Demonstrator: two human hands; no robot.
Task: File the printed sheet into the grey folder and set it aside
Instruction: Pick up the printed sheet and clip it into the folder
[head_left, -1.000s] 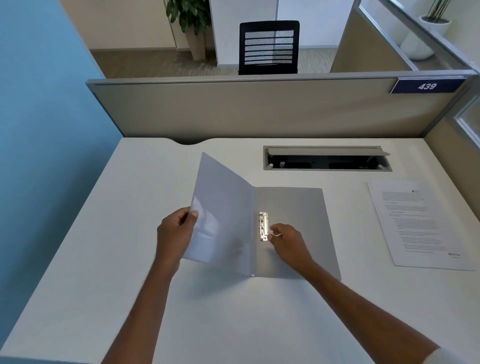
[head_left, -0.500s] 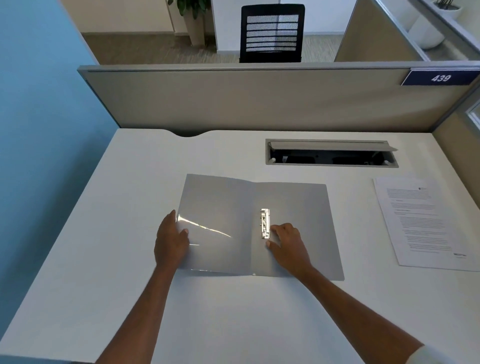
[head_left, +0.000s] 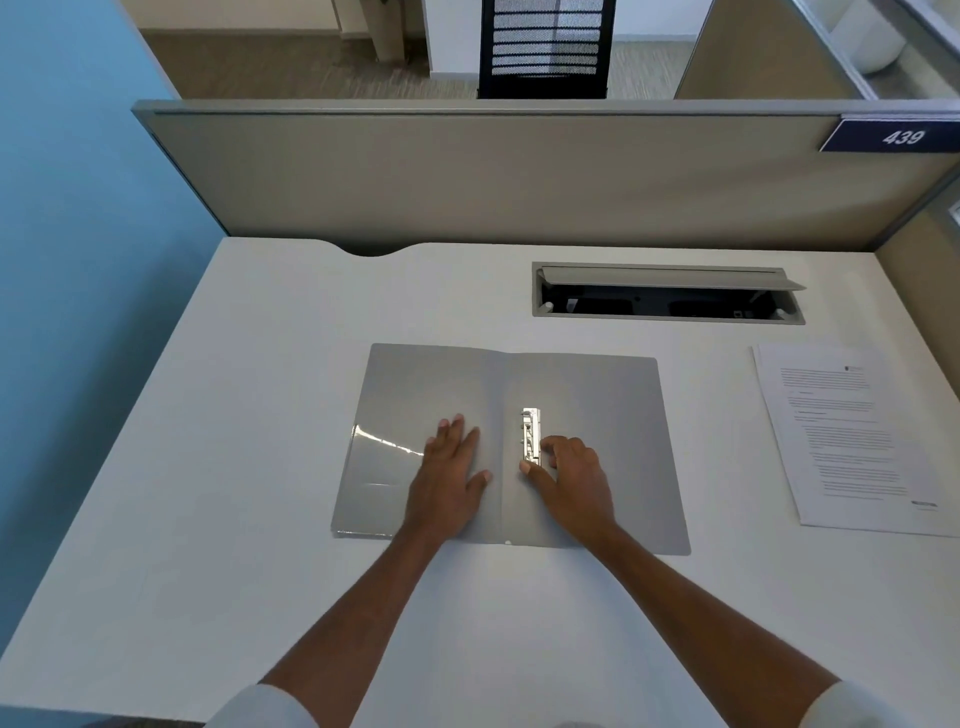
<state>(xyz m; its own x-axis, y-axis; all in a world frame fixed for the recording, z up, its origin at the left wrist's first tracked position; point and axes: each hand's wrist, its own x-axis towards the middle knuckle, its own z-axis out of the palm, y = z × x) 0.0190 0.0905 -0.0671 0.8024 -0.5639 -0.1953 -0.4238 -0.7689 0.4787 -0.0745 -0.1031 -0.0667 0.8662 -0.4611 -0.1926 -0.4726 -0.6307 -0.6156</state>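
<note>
The grey folder (head_left: 613, 415) lies spread flat on the white desk, both covers down. A metal clip (head_left: 531, 435) runs along the inside of its right half, next to the spine. My left hand (head_left: 449, 475) rests flat, palm down, on the left cover, near the spine. My right hand (head_left: 571, 478) lies on the right half with thumb and fingertips touching the lower end of the clip. The printed sheet (head_left: 857, 441) lies face up at the right side of the desk, apart from the folder and both hands.
An open cable tray (head_left: 667, 293) is set into the white desk (head_left: 260, 415) behind the folder. A grey partition (head_left: 519, 176) with a "439" sign closes the back; a blue wall (head_left: 78, 260) stands at the left.
The folder's left cover, held up a second ago, now lies flat. My left hand let go of its edge and slid right toward the spine. My right hand stayed at the clip.
</note>
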